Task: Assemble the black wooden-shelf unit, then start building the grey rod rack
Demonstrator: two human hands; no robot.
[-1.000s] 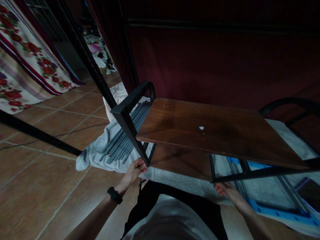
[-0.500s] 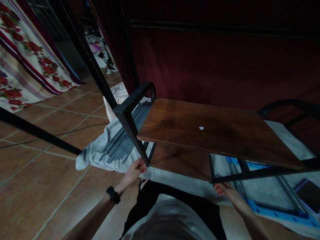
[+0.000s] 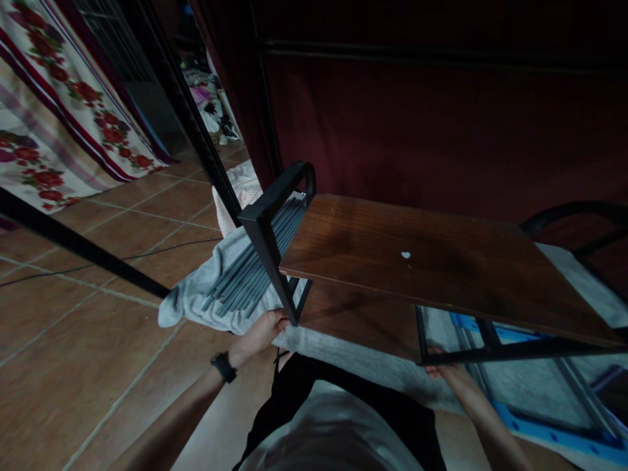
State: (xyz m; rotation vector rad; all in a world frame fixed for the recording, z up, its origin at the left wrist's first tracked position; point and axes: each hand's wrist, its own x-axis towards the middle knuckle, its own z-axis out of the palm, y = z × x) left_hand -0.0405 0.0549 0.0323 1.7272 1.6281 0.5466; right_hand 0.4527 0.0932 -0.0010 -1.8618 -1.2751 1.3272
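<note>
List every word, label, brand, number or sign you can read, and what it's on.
None: no readable text anywhere.
Small white spot on the brown wood-grain upper board: no letters distinguishable.
Black watch-like wristband: too small and dark to make out any marking.

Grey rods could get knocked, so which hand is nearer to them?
Left. The left hand is close to the near ends of the grey rods, at a lower corner of the dark frame; the right hand is farther off, across the lower board, at another corner.
</note>
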